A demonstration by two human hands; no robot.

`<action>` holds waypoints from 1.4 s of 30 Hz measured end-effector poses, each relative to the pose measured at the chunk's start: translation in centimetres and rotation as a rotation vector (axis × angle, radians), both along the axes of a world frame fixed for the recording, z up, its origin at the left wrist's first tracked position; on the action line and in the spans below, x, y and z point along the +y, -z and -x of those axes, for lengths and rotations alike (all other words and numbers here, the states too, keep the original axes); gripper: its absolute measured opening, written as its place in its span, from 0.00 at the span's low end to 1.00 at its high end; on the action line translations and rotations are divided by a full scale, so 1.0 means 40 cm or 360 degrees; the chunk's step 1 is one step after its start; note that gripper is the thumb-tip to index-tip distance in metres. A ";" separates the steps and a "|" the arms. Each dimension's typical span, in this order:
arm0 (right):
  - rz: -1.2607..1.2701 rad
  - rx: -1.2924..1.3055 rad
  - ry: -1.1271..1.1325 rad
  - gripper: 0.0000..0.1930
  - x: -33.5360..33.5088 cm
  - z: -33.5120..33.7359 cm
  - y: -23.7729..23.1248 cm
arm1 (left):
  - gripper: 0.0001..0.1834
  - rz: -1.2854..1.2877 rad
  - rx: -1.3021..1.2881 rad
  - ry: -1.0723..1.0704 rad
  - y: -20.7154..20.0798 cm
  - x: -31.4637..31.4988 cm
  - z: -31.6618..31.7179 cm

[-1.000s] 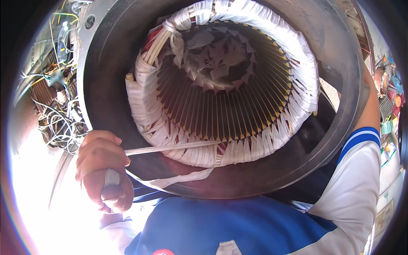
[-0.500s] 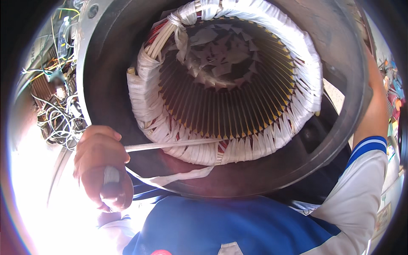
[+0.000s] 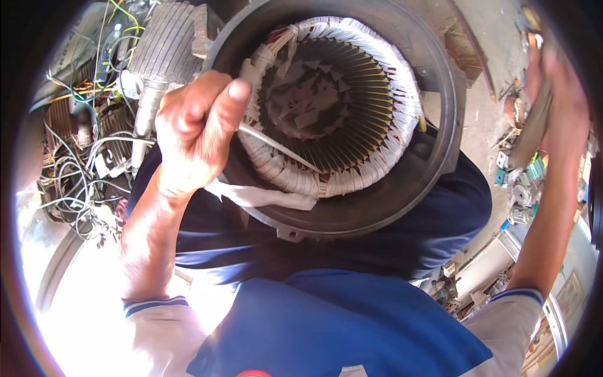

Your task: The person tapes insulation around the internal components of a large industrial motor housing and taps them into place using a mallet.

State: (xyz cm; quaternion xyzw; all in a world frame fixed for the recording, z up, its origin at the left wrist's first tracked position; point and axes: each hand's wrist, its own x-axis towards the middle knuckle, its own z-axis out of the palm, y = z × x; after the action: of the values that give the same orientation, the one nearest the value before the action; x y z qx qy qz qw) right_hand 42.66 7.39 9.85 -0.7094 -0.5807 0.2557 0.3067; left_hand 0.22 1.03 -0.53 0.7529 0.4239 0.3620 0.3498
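A motor stator [image 3: 326,179], its end winding wrapped in white tape, sits inside a round grey metal housing [image 3: 433,151] on my lap. My left hand [image 3: 195,129] is a fist at the housing's left side, closed on white binding tape [image 3: 279,147]. From it, one length runs taut to the lower winding. Another white strip [image 3: 257,195] hangs slack below, over the housing rim. Out to the far right, away from the housing, my right hand [image 3: 565,94] is smeared by motion. A long, flat brownish piece [image 3: 532,129] shows between its fingers, its kind unclear.
Left of the housing stands a ribbed rotor with a shaft [image 3: 166,44]. Tangled wires [image 3: 81,182] lie near it. On the right, small parts and scraps [image 3: 521,188] litter the floor, and a thin brown bar [image 3: 474,44] lies beyond the housing.
My right hand has left the housing's right side and swung out to the far right. My left hand has moved up and right with the tape. The housing appears smaller and lower-tilted in view.
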 end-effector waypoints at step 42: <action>-0.0618 0.0675 0.0101 0.09 -0.679 0.476 -0.052 | 0.28 0.0659 -0.1125 0.0223 -0.057 -0.255 0.094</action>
State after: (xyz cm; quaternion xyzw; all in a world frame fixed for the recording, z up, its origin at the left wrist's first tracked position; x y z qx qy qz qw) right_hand 23.62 -19.75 11.91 -0.5859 -0.5193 0.2726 0.5592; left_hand -3.54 -9.16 1.74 0.5233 0.2892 0.4806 0.6416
